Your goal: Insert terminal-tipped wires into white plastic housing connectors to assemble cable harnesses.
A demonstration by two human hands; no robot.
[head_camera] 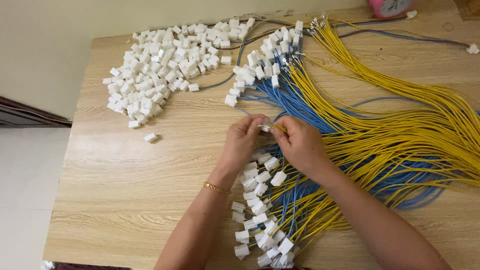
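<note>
White connector point(265, 126) being pinched in left hand point(243, 141) mid-counter, right hand point(300, 142) gripping yellow wire point(280, 128) at it; possibly seating crooked, given tangled yellow-blue bundle point(400, 145) dragging sideways.

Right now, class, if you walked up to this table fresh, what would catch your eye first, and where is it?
First, the great sweep of yellow wires fanning across the right of the wooden table, with blue wires beneath them. Next, the heap of loose white connectors at the far left. In the middle, the left hand and right hand meet, pinching a small connector and a yellow wire end.
</note>
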